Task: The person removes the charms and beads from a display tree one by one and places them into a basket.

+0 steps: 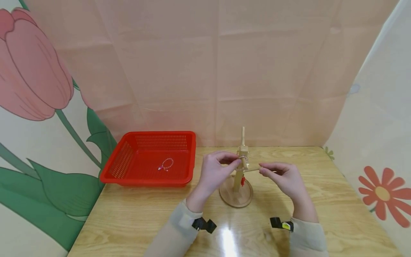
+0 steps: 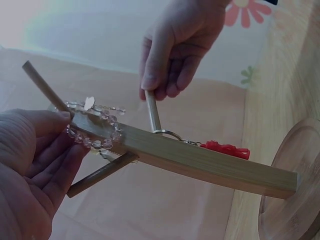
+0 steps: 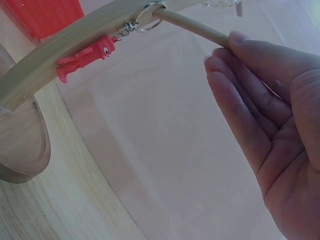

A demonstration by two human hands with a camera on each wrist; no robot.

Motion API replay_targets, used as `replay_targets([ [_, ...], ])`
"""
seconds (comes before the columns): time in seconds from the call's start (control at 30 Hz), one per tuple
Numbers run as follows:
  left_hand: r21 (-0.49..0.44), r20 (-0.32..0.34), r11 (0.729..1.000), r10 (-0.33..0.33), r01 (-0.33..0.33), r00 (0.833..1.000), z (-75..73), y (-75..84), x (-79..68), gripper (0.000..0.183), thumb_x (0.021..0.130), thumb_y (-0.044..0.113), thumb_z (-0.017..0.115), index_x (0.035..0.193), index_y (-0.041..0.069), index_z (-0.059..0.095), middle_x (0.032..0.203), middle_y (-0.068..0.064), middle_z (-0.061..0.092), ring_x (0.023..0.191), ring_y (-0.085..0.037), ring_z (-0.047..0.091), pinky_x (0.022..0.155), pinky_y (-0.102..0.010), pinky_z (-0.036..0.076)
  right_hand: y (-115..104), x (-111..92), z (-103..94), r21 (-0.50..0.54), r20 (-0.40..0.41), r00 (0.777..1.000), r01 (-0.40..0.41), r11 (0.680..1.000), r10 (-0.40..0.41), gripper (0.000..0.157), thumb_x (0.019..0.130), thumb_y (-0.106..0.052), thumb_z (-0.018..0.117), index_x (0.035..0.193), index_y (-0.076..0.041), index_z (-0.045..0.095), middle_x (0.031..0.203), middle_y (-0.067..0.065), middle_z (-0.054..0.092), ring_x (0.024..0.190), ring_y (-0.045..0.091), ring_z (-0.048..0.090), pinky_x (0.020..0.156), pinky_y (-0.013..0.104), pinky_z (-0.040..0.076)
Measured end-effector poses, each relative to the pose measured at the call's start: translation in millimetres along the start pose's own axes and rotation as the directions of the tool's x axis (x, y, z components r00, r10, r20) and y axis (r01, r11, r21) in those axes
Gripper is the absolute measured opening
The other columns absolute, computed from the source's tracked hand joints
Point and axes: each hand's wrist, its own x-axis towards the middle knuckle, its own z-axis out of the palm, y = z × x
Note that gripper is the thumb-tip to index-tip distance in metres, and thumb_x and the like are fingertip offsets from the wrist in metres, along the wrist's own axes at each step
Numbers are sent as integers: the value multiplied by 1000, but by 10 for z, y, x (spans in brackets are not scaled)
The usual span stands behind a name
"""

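Note:
A wooden peg stand with a round base rises from the table. My left hand pinches a bracelet of clear and pale pink beads near the top of its post, where the beads loop around the wood. Between thumb and fingers, my right hand grips the outer end of a side peg. From that peg's base hangs a keychain by its metal ring, with a red figure against the post. Another peg sticks out below the bracelet.
To the left of the stand sits a red plastic basket with a beaded bracelet inside. The wooden table ends at a peach cloth backdrop. Floral sheets flank both sides.

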Motion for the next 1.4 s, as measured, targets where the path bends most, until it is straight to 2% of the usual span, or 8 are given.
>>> replay_targets([
  [0.33, 6, 14, 1000, -2, 2, 1000, -5, 24, -4, 10, 92, 8, 87, 101, 6, 85, 98, -1, 81, 82, -6, 75, 79, -37, 65, 1, -7, 7, -2, -8, 1000, 25, 1000, -25, 17, 99, -9, 79, 114, -3, 82, 103, 8, 82, 86, 10, 78, 75, 22, 62],
  [0.97, -6, 16, 1000, -20, 20, 1000, -15, 45, -7, 10, 92, 9, 86, 102, 7, 85, 99, -1, 81, 83, -6, 75, 80, -38, 65, 0, -7, 8, -12, -4, 1000, 9, 1000, -9, 18, 99, -10, 79, 115, -1, 82, 103, 6, 82, 87, 10, 77, 75, 23, 62],
  [1.17, 7, 25, 1000, -29, 29, 999, -30, 59, -12, 11, 94, 12, 85, 104, 8, 85, 100, 1, 81, 84, -6, 75, 82, -35, 65, -2, -7, 8, -9, -5, 1000, 13, 1000, -13, 18, 99, -10, 79, 115, -2, 82, 104, 8, 82, 87, 10, 78, 75, 23, 62],
  [1.4, 3, 31, 999, -41, 41, 999, -40, 88, -17, 12, 94, 11, 85, 105, 8, 85, 101, 0, 81, 85, -6, 74, 83, -36, 65, -3, -6, 6, -22, -7, 1000, 18, 1000, -18, 17, 99, -11, 80, 114, -5, 83, 104, 7, 82, 87, 9, 77, 74, 22, 62],
])
